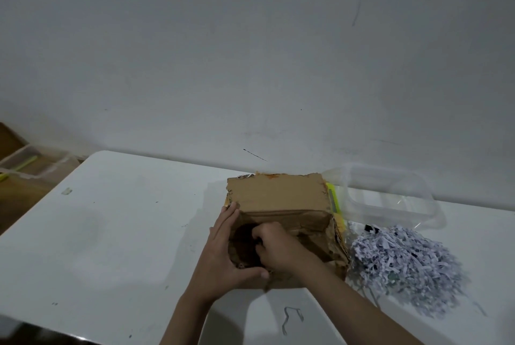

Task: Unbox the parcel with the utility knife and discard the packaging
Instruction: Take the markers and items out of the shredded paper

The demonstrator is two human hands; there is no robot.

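Now, lower centre: left hand (223,255) braces box (281,199), fingers straight; right hand (274,247) curls inside, contents hidden; lift slowly, keep box steady.

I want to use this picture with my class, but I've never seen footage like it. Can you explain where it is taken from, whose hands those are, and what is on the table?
There is no machine here. One camera, worn on a person's head, looks down at their own bare hands. On the white table stands an opened cardboard box. The left hand steadies the box's near left side, and the right hand reaches into the opening with curled fingers; what it grips, if anything, is hidden. Right of the box lie a yellow-green utility knife, a clear plastic container and a heap of shredded paper.
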